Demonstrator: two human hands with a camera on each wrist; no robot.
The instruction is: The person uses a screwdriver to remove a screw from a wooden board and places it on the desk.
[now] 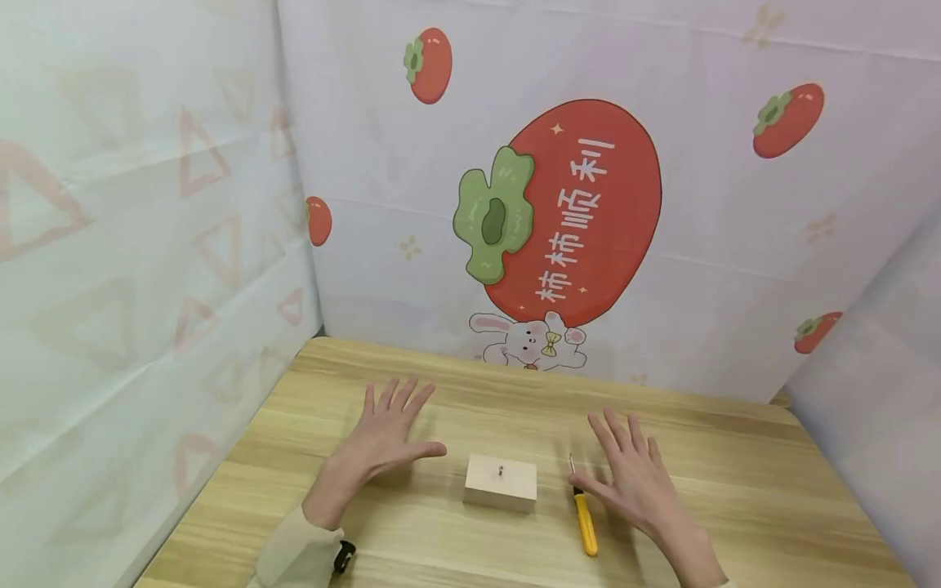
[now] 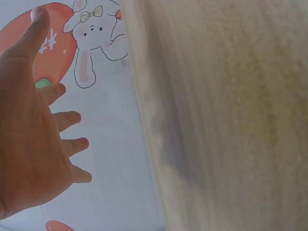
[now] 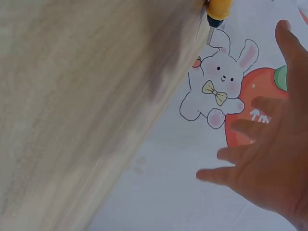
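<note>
A pale wooden block (image 1: 500, 487) lies on the table between my hands, with a small metal screw (image 1: 501, 470) standing up from its top. To its right lies a screwdriver (image 1: 585, 523) with a yellow handle, black collar and thin metal shaft; its tip points toward the back wall. My left hand (image 1: 385, 434), left of the block, has its fingers spread and holds nothing. My right hand (image 1: 638, 482) is spread too, its thumb overlapping the screwdriver's shaft in the head view. In the right wrist view the screwdriver's handle (image 3: 219, 8) shows at the top edge, apart from the fingers.
The wood-grain table (image 1: 441, 563) meets a white cloth backdrop (image 1: 382, 269) printed with persimmons and a rabbit. Another cloth (image 1: 147, 327) with triangle prints hangs along the left side, and a pale cloth (image 1: 882, 384) closes off the right. A black band (image 1: 344, 556) is on the left wrist.
</note>
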